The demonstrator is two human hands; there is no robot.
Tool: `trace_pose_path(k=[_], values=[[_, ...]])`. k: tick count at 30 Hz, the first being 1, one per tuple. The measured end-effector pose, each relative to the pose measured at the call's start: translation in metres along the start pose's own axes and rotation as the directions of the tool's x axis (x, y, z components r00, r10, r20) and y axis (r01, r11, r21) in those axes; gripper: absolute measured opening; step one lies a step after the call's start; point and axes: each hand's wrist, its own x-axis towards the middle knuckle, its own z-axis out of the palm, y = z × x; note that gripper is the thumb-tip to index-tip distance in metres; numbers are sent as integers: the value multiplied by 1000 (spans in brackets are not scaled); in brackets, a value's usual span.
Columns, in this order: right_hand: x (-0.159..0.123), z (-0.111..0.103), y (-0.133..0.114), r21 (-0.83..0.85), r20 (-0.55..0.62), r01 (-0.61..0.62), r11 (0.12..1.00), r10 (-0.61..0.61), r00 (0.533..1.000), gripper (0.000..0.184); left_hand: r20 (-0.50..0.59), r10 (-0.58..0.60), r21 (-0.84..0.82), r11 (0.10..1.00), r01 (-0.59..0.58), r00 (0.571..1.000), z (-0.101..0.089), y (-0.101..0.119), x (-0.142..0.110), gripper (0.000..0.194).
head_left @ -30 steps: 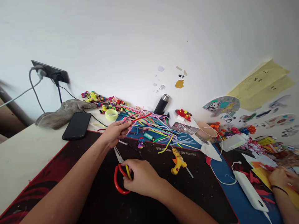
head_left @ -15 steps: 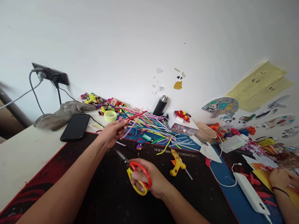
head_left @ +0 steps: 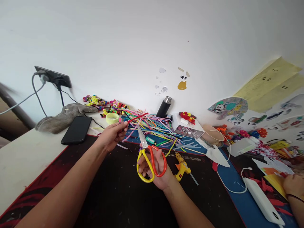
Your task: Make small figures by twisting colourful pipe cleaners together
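Above the black mat (head_left: pixel 114 190)'s open middle, hands apart: left (head_left: pixel 115 132) pinching red stem (head_left: pixel 139 117), right (head_left: pixel 158 171) gripping scissors (head_left: pixel 150 161).

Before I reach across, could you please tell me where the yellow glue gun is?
In the head view, the yellow glue gun lies right of centre on the black mat, just right of the right hand.

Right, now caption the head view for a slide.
Left hand holds a red pipe cleaner; right hand raises red-and-yellow-handled scissors above a black desk mat.
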Motion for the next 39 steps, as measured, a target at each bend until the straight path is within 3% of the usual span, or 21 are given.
trace_pose_path(k=[6,13,25,39], values=[[0,-2,2,-16,113,-20,1000,22,993,92,-13,3,37,999,-3,1000,2,1,-1,44],[2,1,11,-209,-57,49,977,-62,996,66,-19,-16,112,994,18,1000,7,-1,-3,49],[12,10,10,-293,-182,63,954,-121,976,70,27,-120,315,943,105,992,17,-1,-10,45],[13,14,14,-356,-255,44,933,-142,956,66,42,-136,363,925,111,990,15,-4,-11,44]])
